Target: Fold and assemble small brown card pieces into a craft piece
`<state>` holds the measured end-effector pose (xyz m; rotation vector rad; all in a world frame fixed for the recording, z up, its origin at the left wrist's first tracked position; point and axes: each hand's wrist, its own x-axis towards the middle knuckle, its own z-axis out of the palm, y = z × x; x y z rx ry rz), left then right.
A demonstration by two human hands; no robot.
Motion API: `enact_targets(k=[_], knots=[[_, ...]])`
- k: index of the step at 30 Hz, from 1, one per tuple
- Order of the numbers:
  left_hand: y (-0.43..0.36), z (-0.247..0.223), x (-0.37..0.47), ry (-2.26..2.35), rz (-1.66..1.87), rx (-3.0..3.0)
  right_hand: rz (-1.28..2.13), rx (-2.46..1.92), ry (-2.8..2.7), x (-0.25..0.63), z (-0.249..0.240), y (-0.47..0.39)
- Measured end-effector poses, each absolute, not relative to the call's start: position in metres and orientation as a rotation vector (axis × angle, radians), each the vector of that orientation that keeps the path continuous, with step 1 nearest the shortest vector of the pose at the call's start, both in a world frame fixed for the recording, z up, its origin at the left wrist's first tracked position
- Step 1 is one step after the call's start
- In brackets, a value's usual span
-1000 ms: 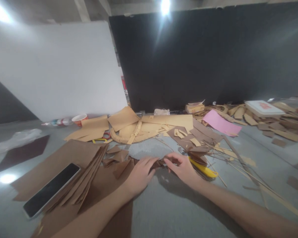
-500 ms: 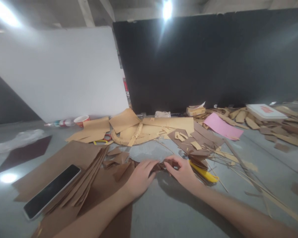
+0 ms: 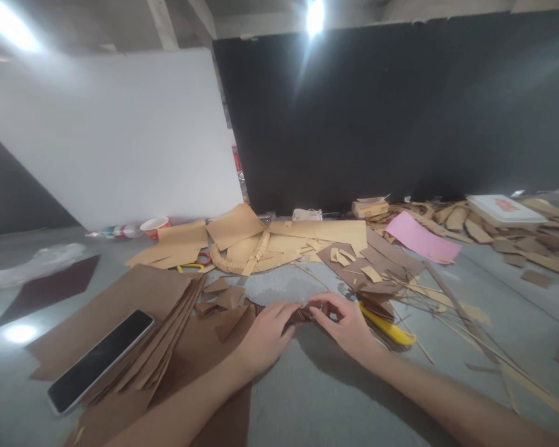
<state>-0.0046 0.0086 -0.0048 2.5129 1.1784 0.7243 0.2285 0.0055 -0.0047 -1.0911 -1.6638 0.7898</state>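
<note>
Both my hands meet over the grey table around a narrow brown strip of folded paper (image 3: 300, 315). It looks pleated, and its left end shows past my knuckles. My left hand (image 3: 268, 332) has its fingers closed over the strip from the left. From the right, thumb and forefinger of my right hand (image 3: 342, 320) pinch its other end. The fingers hide much of the strip. Brown paper scraps (image 3: 226, 298) lie just left of my left hand. Beside my right hand is a tool with a yellow handle (image 3: 391, 326), partly under brown paper.
A phone (image 3: 100, 360) rests on a stack of brown paper sheets (image 3: 121, 298) at left. Behind lie tan paper pieces (image 3: 317, 230), a paper ring (image 3: 221, 261), scissors (image 3: 190, 268) and a paper cup (image 3: 153, 226). Pink paper (image 3: 422, 236), thin strips and a white box (image 3: 505, 209) are at right.
The whole view has shifted slightly. My hands stay on the folded strip, with only small finger movement; my right fingertips sit a little closer to my left hand.
</note>
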Motion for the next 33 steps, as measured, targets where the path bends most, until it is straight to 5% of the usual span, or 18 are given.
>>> enact_targets(k=[33], knots=[[0.0051,-0.002,-0.0043,1.209,0.676,2.526,0.903,-0.996,-1.671,0.2278,-0.0082,0.0083]])
